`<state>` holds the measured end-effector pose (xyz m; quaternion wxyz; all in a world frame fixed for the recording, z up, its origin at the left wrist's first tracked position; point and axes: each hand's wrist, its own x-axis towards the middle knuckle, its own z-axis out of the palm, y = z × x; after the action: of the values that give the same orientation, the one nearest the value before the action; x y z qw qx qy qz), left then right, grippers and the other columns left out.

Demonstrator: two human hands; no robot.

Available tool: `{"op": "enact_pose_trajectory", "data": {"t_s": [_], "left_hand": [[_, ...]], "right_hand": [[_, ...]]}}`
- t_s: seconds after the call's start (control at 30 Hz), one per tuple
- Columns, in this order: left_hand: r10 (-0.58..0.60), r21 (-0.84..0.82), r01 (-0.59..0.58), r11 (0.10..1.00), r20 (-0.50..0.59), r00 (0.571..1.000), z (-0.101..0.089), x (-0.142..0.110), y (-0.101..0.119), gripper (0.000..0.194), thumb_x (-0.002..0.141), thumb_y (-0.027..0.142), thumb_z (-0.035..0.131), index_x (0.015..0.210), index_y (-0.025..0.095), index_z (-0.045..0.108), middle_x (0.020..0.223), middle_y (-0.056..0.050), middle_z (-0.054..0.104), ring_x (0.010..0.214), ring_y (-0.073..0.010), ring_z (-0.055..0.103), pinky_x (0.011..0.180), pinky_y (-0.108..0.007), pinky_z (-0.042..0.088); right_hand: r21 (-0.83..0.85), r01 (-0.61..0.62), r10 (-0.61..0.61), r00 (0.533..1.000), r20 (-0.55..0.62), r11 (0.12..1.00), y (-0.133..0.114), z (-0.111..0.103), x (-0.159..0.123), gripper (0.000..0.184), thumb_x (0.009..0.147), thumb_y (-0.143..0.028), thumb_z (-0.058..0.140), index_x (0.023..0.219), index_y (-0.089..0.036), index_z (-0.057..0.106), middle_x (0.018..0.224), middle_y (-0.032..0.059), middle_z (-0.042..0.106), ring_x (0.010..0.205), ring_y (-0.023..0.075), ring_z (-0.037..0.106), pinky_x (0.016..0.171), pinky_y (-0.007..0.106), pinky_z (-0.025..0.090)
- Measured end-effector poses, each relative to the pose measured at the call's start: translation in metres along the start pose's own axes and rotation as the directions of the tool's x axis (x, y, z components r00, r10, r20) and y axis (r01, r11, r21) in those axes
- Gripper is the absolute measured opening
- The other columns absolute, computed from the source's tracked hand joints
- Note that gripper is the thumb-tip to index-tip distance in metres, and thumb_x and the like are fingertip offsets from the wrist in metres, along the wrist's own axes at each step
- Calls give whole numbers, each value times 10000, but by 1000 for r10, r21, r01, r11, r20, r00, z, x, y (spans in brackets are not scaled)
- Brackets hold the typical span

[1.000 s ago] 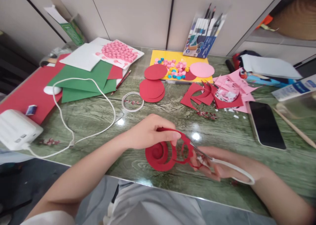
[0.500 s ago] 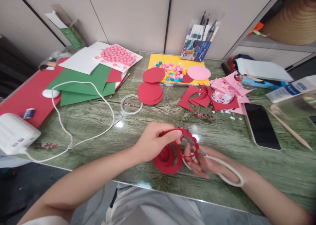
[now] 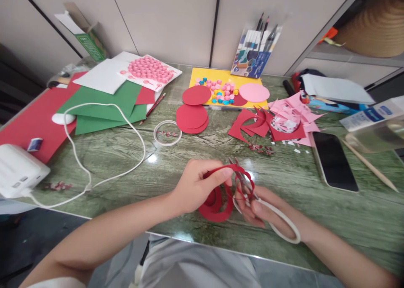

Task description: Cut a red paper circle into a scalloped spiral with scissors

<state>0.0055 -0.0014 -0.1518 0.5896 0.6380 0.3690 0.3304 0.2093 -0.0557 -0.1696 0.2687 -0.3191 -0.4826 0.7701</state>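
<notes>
The left hand (image 3: 202,185) is closed, its thumb pressing the band of one red paper spiral (image 3: 216,215) against the fingers, a little below the centre of the frame. The right hand (image 3: 252,210), just to the right, holds one pair of scissors (image 3: 242,181); the two blades point upward, beside the wavy edge of the spiral.

On the desk (image 3: 132,174), in the upper middle, I count three red circles (image 3: 192,117) lying fully or nearly in sight, and a fourth, darker, on one yellow sheet (image 3: 217,74). There is one pink circle (image 3: 254,92), one white ring (image 3: 167,145), one phone (image 3: 336,161) and one wooden stick (image 3: 370,166). The green sheets (image 3: 101,96) at left are at least two; the pink pieces (image 3: 150,69) above them are too many to count.

The left hand covers part of the spiral, and some right fingertips are hidden behind paper. Whether the blades touch the paper, I cannot tell. The fourth circle is partly covered. A white charger (image 3: 22,170) is cut off by the left edge, and a woven brown object (image 3: 375,25) at upper right is also cut.
</notes>
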Motion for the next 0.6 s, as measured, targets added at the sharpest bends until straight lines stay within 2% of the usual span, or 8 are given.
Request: {"op": "enact_pose_trajectory", "data": {"t_s": [0.13,0.43,0.6], "left_hand": [[0,11,0,1000,2,1000,0,0,1,366,915,350,548,637,132,646,559,25,560,553,-84,469,564,-201,360],[-51,-13,51,999,8,999,-2,0,4,381,913,403,548,672,135,671,589,10,587,557,-95,461,543,-212,356],[-38,-19,37,999,-51,998,-5,2,6,344,903,404,564,732,143,710,565,28,561,527,-89,439,534,-216,361]], "right_hand": [[-28,-14,14,999,-30,999,-1,2,0,442,917,-630,512,843,-198,461,668,-80,308,498,81,260,447,229,224],[-65,-1,0,1000,-4,998,-1,1,0,420,922,-621,509,855,-214,431,671,-77,279,503,89,232,436,235,181],[-83,26,-34,995,-97,996,-2,0,-2,423,923,-614,519,814,-214,438,644,-81,305,488,86,241,454,247,190]]}}
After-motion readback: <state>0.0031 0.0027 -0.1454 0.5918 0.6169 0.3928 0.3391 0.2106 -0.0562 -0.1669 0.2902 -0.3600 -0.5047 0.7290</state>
